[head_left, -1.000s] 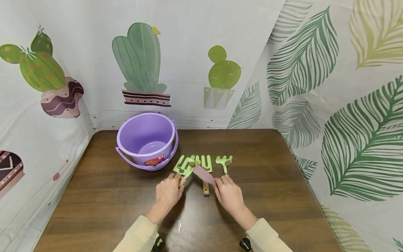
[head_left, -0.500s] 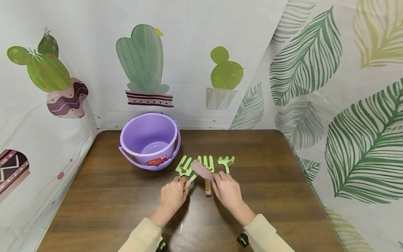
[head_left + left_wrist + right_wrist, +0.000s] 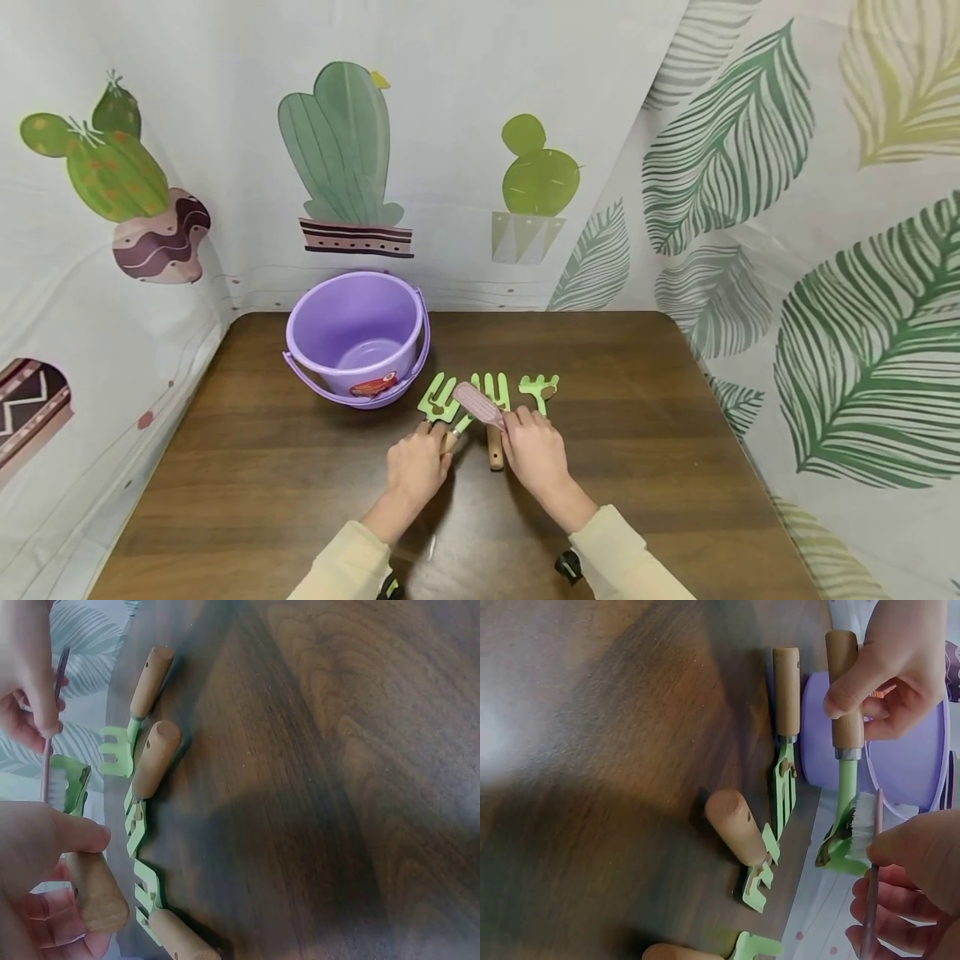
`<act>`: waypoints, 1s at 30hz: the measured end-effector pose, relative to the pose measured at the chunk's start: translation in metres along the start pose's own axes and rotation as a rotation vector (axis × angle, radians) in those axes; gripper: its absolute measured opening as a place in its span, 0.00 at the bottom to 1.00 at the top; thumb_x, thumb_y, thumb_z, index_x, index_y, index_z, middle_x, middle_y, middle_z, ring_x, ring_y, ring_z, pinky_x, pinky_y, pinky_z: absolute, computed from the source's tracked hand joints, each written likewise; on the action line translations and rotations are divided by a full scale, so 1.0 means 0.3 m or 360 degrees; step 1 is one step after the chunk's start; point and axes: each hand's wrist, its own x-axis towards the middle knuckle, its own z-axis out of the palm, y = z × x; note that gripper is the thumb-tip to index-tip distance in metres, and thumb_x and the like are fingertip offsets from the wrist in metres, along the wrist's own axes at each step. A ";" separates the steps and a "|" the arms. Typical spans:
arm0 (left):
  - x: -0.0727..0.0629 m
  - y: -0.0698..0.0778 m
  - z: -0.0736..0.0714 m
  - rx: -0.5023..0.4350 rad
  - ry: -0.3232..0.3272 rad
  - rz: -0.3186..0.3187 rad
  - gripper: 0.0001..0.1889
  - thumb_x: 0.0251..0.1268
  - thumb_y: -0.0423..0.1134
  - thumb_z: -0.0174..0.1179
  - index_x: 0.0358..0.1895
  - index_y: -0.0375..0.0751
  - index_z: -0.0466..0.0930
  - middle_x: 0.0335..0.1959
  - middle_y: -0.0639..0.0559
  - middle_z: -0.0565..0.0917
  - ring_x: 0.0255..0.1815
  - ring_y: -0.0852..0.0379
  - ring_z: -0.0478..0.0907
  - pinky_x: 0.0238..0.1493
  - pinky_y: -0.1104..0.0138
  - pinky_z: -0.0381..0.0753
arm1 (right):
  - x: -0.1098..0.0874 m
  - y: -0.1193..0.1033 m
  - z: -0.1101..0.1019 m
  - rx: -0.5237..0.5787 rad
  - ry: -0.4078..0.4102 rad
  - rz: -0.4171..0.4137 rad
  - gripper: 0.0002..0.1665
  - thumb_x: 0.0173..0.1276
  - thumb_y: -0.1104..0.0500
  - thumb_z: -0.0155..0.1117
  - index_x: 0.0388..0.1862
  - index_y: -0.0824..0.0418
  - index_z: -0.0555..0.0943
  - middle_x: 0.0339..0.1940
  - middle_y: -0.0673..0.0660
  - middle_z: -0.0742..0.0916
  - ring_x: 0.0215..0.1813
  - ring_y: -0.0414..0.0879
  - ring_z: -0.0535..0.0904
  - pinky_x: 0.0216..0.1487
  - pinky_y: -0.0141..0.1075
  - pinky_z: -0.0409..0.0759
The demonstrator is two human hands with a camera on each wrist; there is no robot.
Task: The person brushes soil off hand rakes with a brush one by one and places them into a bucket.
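My left hand (image 3: 416, 467) grips the wooden handle of a green garden tool (image 3: 845, 776), lifted above the table. Brown dirt clings to its green head, whose exact shape is partly hidden by the brush. In my right hand (image 3: 536, 446) is a pink brush (image 3: 477, 405) with white bristles, pinched between thumb and fingers. In the right wrist view, the bristles meet the dirty head. Beneath and beside the hands lie two green garden forks, one on the left (image 3: 437, 398) and one in the middle (image 3: 495, 448), and a small green rake (image 3: 538, 389) on the right; brown spots show on them.
Behind the left hand stands a purple bucket (image 3: 337, 379) with its handle folded down at the front. The brown wooden table (image 3: 637, 433) backs onto a white cloth (image 3: 450, 100) printed with cacti and leaves.
The brush has shifted up and left over the held tool's head, and its back has turned more toward the head camera. The left hand keeps its grip; the lying tools stay put.
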 end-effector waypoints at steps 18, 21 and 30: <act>0.014 -0.043 -0.024 0.0016 0.0026 -0.0032 0.18 0.36 0.45 0.73 0.31 0.45 0.75 0.23 0.51 0.75 0.18 0.47 0.78 0.14 0.57 0.73 | -0.078 0.044 -0.041 0.0039 0.0029 -0.0095 0.13 0.46 0.59 0.71 0.33 0.60 0.81 0.27 0.54 0.81 0.30 0.49 0.78 0.21 0.36 0.77; 0.011 -0.046 -0.025 0.0019 0.0021 -0.0030 0.19 0.36 0.45 0.73 0.31 0.45 0.76 0.23 0.51 0.75 0.19 0.47 0.78 0.14 0.57 0.73 | -0.080 0.043 -0.046 0.0063 0.0038 -0.0094 0.14 0.47 0.59 0.71 0.34 0.60 0.81 0.27 0.54 0.81 0.29 0.48 0.78 0.21 0.37 0.76; -0.009 -0.026 -0.021 0.0027 -0.0026 0.0022 0.19 0.37 0.46 0.72 0.31 0.44 0.75 0.26 0.50 0.77 0.20 0.48 0.78 0.14 0.57 0.74 | -0.037 0.018 -0.036 0.0125 0.0109 -0.0071 0.14 0.49 0.59 0.70 0.36 0.59 0.82 0.28 0.53 0.81 0.27 0.49 0.76 0.22 0.39 0.77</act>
